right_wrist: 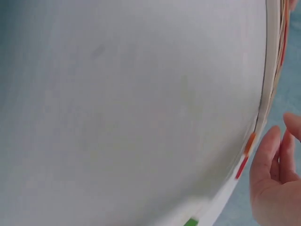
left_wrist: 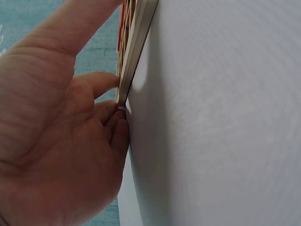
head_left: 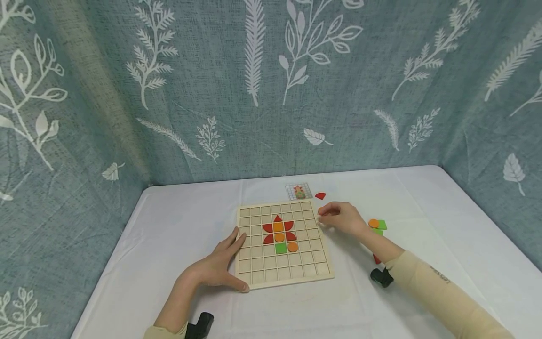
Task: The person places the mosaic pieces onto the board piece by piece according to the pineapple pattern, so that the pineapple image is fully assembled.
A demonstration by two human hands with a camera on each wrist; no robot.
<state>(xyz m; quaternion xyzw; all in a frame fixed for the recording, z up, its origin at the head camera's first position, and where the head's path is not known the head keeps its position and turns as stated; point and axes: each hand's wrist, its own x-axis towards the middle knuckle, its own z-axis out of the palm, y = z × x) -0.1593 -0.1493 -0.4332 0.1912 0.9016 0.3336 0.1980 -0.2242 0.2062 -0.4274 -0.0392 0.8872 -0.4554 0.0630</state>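
Observation:
A square wooden grid board [head_left: 258, 273] lies on the table. On it, red, orange and green pieces form a flower-like figure, with a green square [head_left: 281, 248] and an orange disc [head_left: 292, 246] side by side at its bottom. My left hand [head_left: 213, 268] rests spread against the board's left side, thumb at the near-left corner. Beyond the board's right edge, my right hand [head_left: 344, 218] reaches with bent fingers beside an orange piece [right_wrist: 249, 143], which lies on the table. A gap shows between thumb and fingers in the right wrist view.
A small pattern card [head_left: 298, 191] lies behind the board, with a red piece [head_left: 320, 195] to its right. Under the right forearm are green pieces [head_left: 382, 224], an orange disc [head_left: 373, 223] and a partly hidden red piece [head_left: 377, 259]. A patterned curtain [head_left: 271, 117] stands behind the table.

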